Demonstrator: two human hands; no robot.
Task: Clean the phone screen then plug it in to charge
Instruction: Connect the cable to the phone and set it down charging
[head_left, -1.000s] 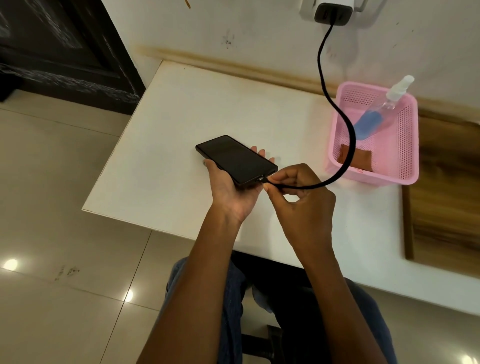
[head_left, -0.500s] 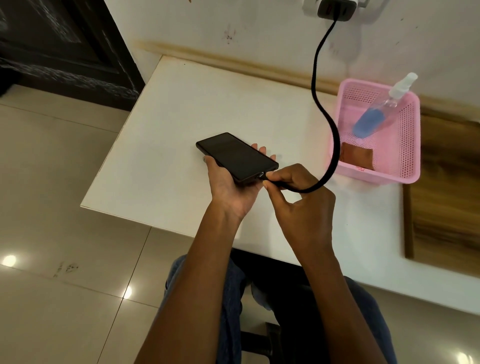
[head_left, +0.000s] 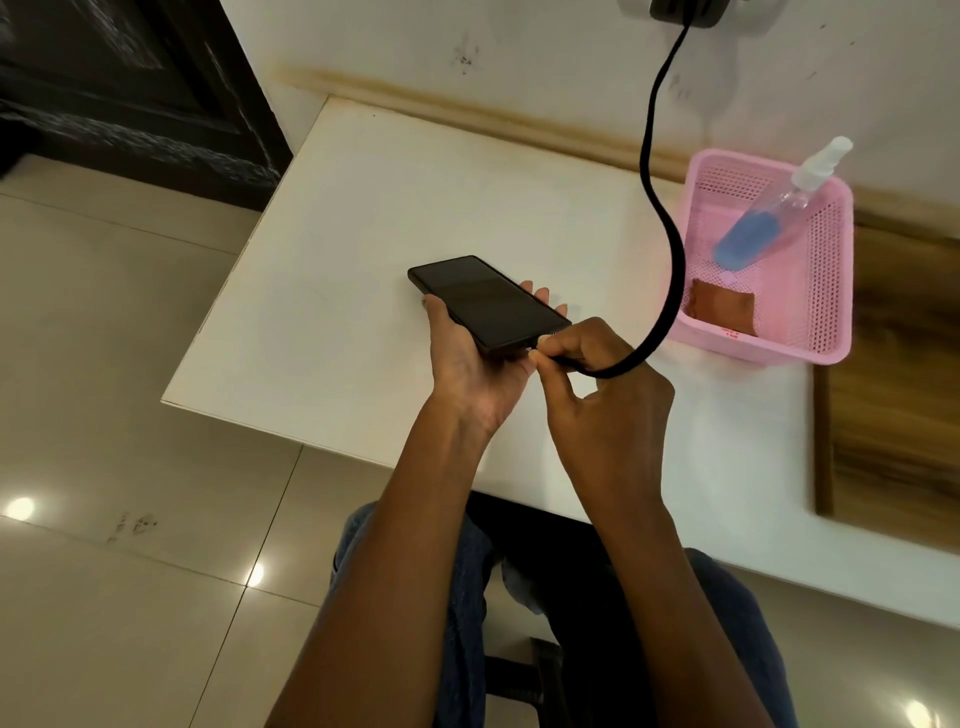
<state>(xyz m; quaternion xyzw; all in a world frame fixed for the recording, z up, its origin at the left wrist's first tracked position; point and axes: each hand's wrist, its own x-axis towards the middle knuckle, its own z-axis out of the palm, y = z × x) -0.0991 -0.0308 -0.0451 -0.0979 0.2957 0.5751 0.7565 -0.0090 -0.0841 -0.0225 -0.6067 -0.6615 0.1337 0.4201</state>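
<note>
A black phone (head_left: 485, 302) with a dark screen lies face up in my left hand (head_left: 478, 371), which grips it from below above the white table (head_left: 374, 223). My right hand (head_left: 605, 395) pinches the plug end of a thick black charging cable (head_left: 670, 244) right at the phone's near short edge. The plug tip is hidden by my fingers. The cable loops up to a black charger (head_left: 685, 9) in a wall socket at the top edge.
A pink plastic basket (head_left: 826, 291) stands at the right on the table, holding a spray bottle (head_left: 769, 218) with blue liquid and a folded brown cloth (head_left: 722, 306). A wooden surface (head_left: 898, 395) adjoins the table on the right. Tiled floor lies to the left.
My right hand has pressed the cable plug closer against the phone's edge, and the cable loop has swung left, off the basket's front. The phone stays in my left hand.
</note>
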